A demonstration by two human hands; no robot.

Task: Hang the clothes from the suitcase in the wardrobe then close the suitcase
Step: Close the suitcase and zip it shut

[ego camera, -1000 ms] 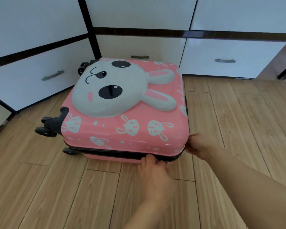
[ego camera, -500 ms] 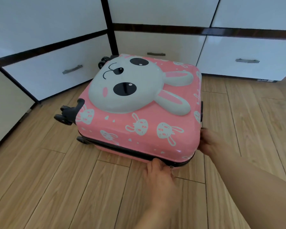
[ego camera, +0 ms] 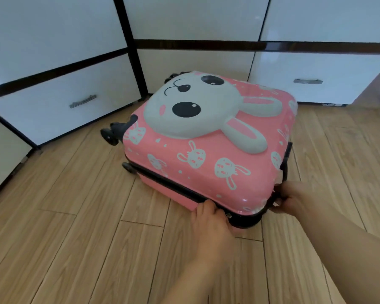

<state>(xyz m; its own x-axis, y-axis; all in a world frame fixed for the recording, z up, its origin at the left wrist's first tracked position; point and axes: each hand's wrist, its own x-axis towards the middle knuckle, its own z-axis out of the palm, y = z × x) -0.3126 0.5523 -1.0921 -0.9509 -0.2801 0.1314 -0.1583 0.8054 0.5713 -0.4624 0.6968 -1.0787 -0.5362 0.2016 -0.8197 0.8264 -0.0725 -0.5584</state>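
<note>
The pink suitcase, with a white bunny face on its lid, lies flat on the wooden floor with the lid down. A black zipper band runs along its front seam. My left hand is at the front edge, its fingers curled on the zipper band beside a small metal zipper pull. Around the near right corner of the suitcase my right hand grips the black band. No clothes are in sight.
White wardrobe drawers with metal handles stand behind and to the left of the suitcase. The suitcase's black wheels point left toward them. Wooden floor stretches in front and to the right.
The view has swung left, so the suitcase sits further right in frame. My right hand has slid round the near right corner toward the front. My left hand stays at the front seam.
</note>
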